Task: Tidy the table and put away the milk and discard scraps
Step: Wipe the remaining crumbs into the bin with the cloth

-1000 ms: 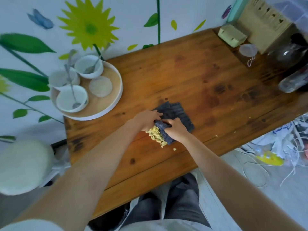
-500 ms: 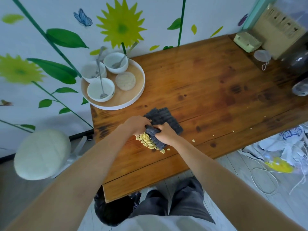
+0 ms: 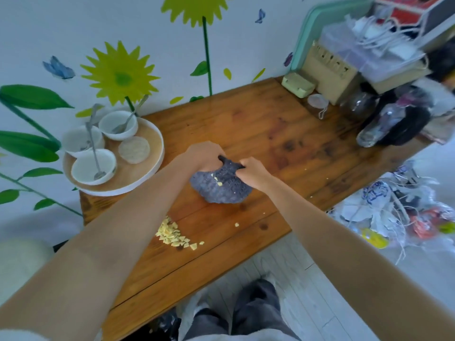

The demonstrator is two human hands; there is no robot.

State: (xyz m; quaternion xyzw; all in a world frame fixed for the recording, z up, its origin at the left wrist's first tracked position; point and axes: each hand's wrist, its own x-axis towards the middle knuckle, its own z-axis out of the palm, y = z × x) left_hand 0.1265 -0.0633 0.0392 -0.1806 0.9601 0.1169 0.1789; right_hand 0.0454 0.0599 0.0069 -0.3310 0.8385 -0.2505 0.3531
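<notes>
Beneath a wall painted with sunflowers and butterflies, a wooden worktop is shown mid-tidy. A dark knitted cloth is gathered at its upper edge. One side is pinched by the left hand and the other by the right hand, with the fingers of both curled into the fabric. Its lower part sags onto the wood at mid-worktop.

The cloth is judged light, soft and limp (it droops wherever it is not supported), so a bunched grip along the top edge is favoured. A few yellow crumbs are caught in the weave and may be shaken loose.

A pile of yellow scraps lies near the front edge, apart from the cloth. Being loose and crumbly, it is judged better swept than pinched.
</notes>
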